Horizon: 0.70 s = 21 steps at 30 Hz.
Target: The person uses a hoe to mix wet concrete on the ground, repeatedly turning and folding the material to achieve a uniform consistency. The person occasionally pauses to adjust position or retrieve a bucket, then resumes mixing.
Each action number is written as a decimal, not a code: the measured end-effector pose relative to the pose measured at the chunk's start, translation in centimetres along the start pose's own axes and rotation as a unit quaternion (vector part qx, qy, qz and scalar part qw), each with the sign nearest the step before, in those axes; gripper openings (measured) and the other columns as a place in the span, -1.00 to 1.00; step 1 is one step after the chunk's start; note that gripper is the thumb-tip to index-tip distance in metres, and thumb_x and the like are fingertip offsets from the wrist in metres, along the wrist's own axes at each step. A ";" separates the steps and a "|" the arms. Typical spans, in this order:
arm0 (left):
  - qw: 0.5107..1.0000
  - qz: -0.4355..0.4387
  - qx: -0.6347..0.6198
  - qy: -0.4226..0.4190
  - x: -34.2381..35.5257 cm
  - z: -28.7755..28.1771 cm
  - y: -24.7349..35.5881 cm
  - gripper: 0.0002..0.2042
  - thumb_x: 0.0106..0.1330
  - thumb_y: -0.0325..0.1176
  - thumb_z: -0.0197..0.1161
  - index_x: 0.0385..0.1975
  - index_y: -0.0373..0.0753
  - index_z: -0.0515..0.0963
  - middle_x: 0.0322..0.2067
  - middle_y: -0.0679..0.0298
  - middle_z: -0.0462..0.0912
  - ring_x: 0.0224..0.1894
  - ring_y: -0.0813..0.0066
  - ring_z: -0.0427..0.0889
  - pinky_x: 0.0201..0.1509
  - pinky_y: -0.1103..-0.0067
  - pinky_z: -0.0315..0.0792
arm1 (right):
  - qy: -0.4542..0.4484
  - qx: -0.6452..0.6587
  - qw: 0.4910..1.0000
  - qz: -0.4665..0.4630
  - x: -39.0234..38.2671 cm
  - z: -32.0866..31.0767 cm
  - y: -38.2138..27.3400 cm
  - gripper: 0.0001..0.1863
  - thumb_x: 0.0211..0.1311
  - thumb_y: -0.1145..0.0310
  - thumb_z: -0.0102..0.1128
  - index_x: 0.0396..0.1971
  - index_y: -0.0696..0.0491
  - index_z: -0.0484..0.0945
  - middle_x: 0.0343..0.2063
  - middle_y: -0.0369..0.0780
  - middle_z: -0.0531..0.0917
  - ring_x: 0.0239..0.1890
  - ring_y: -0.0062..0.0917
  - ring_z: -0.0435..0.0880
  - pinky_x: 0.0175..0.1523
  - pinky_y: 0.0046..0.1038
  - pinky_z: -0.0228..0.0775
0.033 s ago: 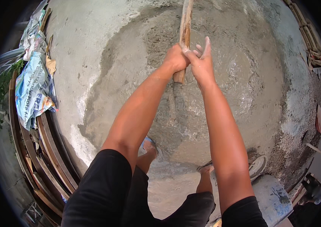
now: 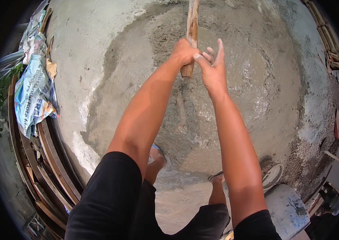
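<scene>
A wooden pole [image 2: 192,24] runs up out of the top of the view, its lower end above wet grey cement mix [image 2: 253,96]. My left hand [image 2: 183,52] is wrapped round it near that end. My right hand [image 2: 213,68] is just to the right of the pole, fingers spread and dusted grey, its thumb at or against my left hand and the pole. A faint ridge runs down through the mix below the pole. My feet stand near the lower edge of the mix.
At the left lie stacked planks [image 2: 47,156] and crumpled printed plastic sacks [image 2: 33,96]. At the lower right are a bucket [image 2: 271,172] and a scuffed grey container [image 2: 287,208] by gravel [image 2: 317,136]. More wood pieces [image 2: 323,40] line the upper right edge.
My left hand and the pole have moved up and slightly left. My right hand has shifted only a little, its fingers still spread.
</scene>
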State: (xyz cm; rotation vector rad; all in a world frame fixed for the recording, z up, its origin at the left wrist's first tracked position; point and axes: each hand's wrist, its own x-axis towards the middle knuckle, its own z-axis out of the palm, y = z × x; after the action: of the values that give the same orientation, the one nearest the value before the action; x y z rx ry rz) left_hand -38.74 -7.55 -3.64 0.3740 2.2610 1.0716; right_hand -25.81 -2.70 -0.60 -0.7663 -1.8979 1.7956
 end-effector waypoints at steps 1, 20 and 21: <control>0.999 -0.022 -0.033 -0.032 2.5 1.0 -1.2 -0.69 -0.10 -0.34 0.36 -0.42 -0.47 0.60 -0.38 -0.06 0.69 -0.37 0.19 0.71 -0.33 0.43 0.57 | -0.013 0.026 1.000 -0.011 -2.5 -1.1 2.3 -0.08 0.19 0.42 0.23 0.44 0.08 -0.16 0.23 0.06 0.29 0.05 -0.35 0.53 0.12 -0.35 0.41; 0.892 -0.332 -0.273 -0.140 -11.7 18.2 -10.3 -0.93 -0.03 -0.54 0.20 -0.61 -0.35 0.45 -0.63 0.19 0.45 -0.68 0.41 0.43 -0.58 0.45 0.37 | -0.079 -0.286 0.929 0.219 -4.6 -12.8 13.2 -0.31 0.25 0.12 0.20 0.15 0.39 0.29 -0.22 -0.02 0.59 -0.12 -0.32 0.64 0.02 -0.36 0.47; 0.888 -0.332 -0.282 -0.147 -13.3 18.5 -10.2 -0.93 -0.03 -0.54 0.20 -0.61 -0.36 0.45 -0.63 0.18 0.45 -0.68 0.42 0.43 -0.59 0.46 0.37 | -0.074 -0.279 0.928 0.235 -4.0 -11.9 14.5 -0.31 0.21 0.14 0.24 0.12 0.41 0.30 -0.23 -0.01 0.60 -0.12 -0.31 0.65 -0.01 -0.36 0.49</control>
State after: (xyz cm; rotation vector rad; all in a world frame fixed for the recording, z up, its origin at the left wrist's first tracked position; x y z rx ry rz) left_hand -16.74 -9.28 -15.36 -0.4307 1.5176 1.1258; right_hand -13.60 4.05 -13.74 -1.4164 -2.5394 1.5884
